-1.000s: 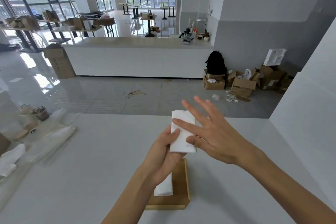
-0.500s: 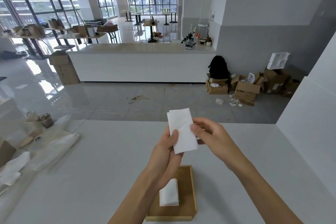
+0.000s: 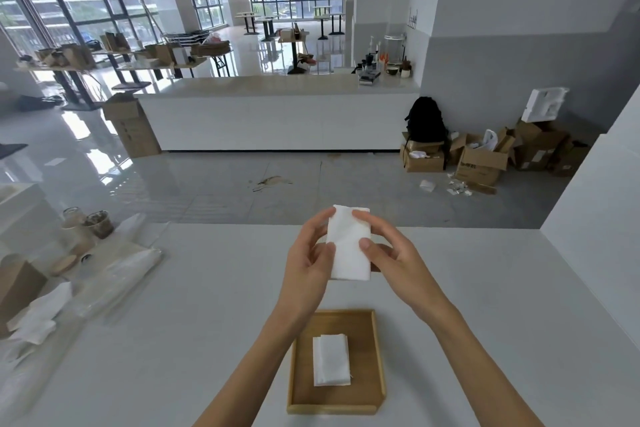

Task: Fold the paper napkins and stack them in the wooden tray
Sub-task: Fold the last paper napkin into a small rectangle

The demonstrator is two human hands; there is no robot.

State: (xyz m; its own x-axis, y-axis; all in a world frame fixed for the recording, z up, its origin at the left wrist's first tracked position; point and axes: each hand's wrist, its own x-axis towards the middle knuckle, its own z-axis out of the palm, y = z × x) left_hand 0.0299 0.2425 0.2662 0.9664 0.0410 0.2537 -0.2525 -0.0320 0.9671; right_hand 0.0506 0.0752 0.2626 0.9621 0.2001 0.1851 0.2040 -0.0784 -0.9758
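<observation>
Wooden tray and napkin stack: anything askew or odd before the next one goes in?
The folded napkins in the wooden tray are slightly fanned, edges not flush. The napkin held by left hand and right hand looks neatly folded.

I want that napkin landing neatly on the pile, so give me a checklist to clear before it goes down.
1. Both hands grip the white folded paper napkin, left hand, right hand: ok.
2. Napkin folded to a narrow rectangle: ok.
3. Square wooden tray has free floor: ok.
4. Stack of folded napkins lies flat: ok.
5. Stack edges aligned: not ok, slightly offset.
6. Crease sharpness: cannot tell.
</observation>
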